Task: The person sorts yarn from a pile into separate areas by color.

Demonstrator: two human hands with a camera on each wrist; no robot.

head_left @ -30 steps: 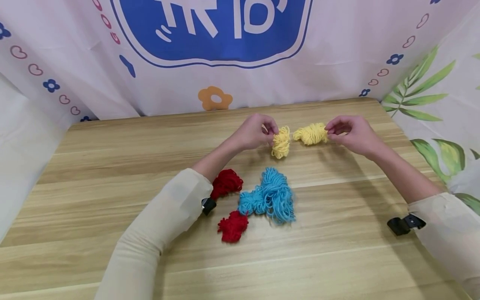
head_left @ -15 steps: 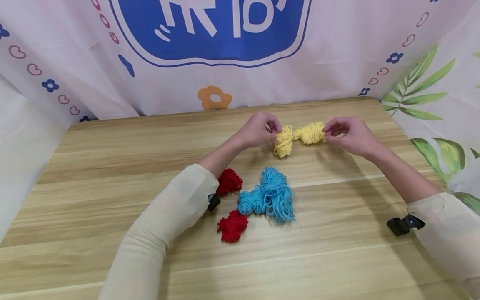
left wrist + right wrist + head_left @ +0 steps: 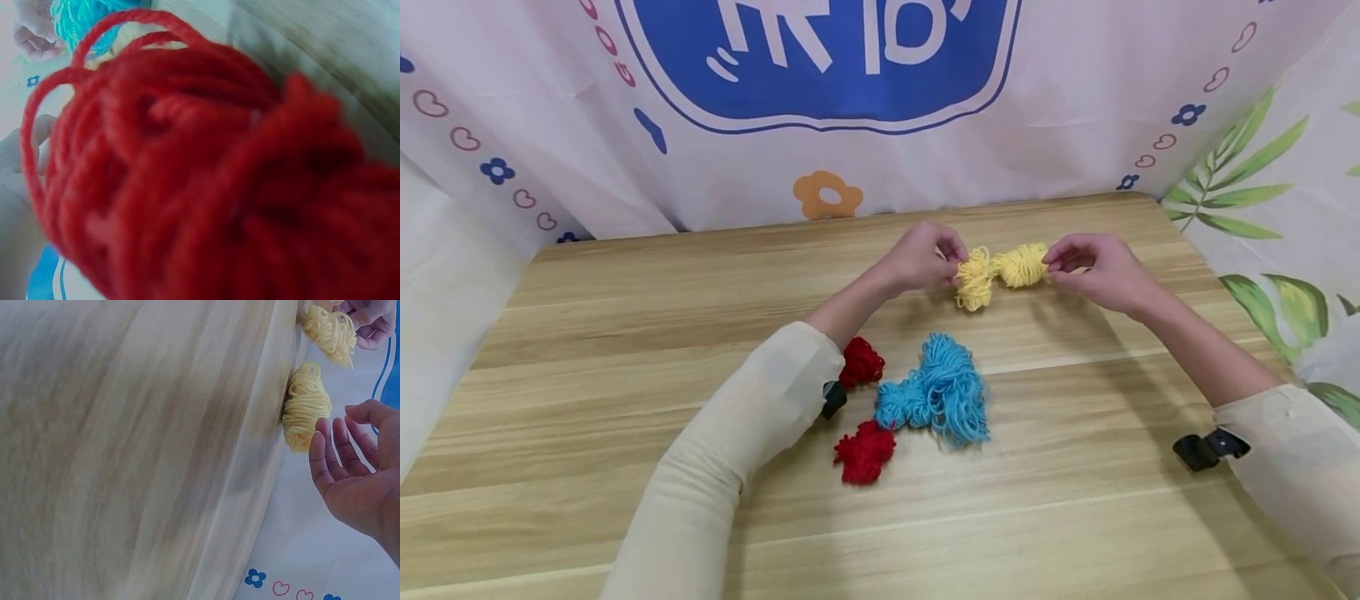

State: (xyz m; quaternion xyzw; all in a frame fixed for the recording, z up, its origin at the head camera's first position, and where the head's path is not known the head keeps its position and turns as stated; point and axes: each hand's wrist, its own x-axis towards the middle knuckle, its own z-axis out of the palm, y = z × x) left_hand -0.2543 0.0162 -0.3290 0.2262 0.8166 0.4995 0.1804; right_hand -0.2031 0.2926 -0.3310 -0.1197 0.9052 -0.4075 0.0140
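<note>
In the head view, my left hand (image 3: 921,257) pinches the left side of a short yellow yarn bundle (image 3: 975,285). Its right side meets the end of a second yellow yarn bundle (image 3: 1022,266), which lies on the table. At that bundle's far end are the fingertips of my right hand (image 3: 1101,268). The right wrist view shows the right hand (image 3: 359,472) with fingers spread and slightly bent, one fingertip against the yarn and the thumb apart. Red yarn (image 3: 169,162) fills most of the left wrist view and hides much of the left hand.
Nearer the body lie two red yarn bundles (image 3: 865,452) and two blue ones (image 3: 953,387), close together on the wooden table (image 3: 1075,500). The left forearm passes beside the upper red bundle (image 3: 862,362). A printed cloth (image 3: 737,183) hangs behind the table's back edge.
My left hand has moved right with its yellow bundle, closing the gap to the other one. The right hand and its yellow bundle have shifted slightly left.
</note>
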